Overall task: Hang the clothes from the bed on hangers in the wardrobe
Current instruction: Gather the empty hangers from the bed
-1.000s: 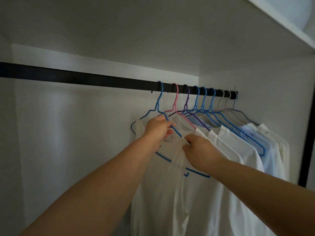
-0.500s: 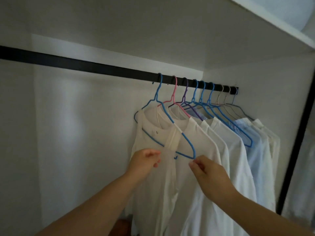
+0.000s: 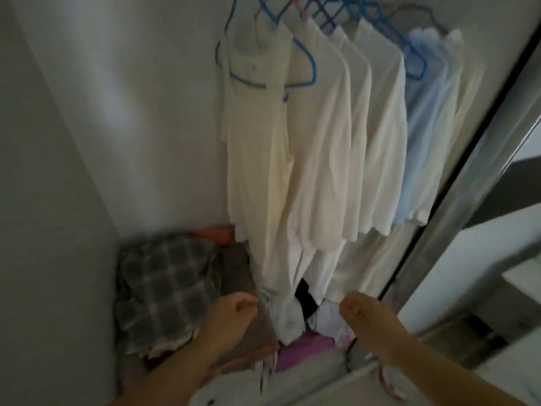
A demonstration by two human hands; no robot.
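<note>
Wardrobe interior (image 3: 87, 112), viewed looking down; the picture is blurred.

Garments on hangers — at least six can be told apart: the nearest, a long cream garment (image 3: 257, 171) on a blue wire hanger (image 3: 304, 68); three white shirts (image 3: 377, 142) behind it; one pale blue shirt (image 3: 424, 127); one cream shirt (image 3: 456, 112) at the far end. The exact hanger count cannot be told: blue, pink and purple wires overlap at the top edge.

Wardrobe floor contents: one grey plaid cloth (image 3: 164, 291), one orange item (image 3: 213, 234), one purple cloth (image 3: 307, 347), plus dark and white fabric crumpled between them.

No labels or writing can be read.

Left hand (image 3: 231, 312) — fingers loosely curled, holding nothing, just beside the cream garment's lower hem. Right hand (image 3: 366, 317) — fingers loosely curled, holding nothing, apart from the hanging clothes.
</note>
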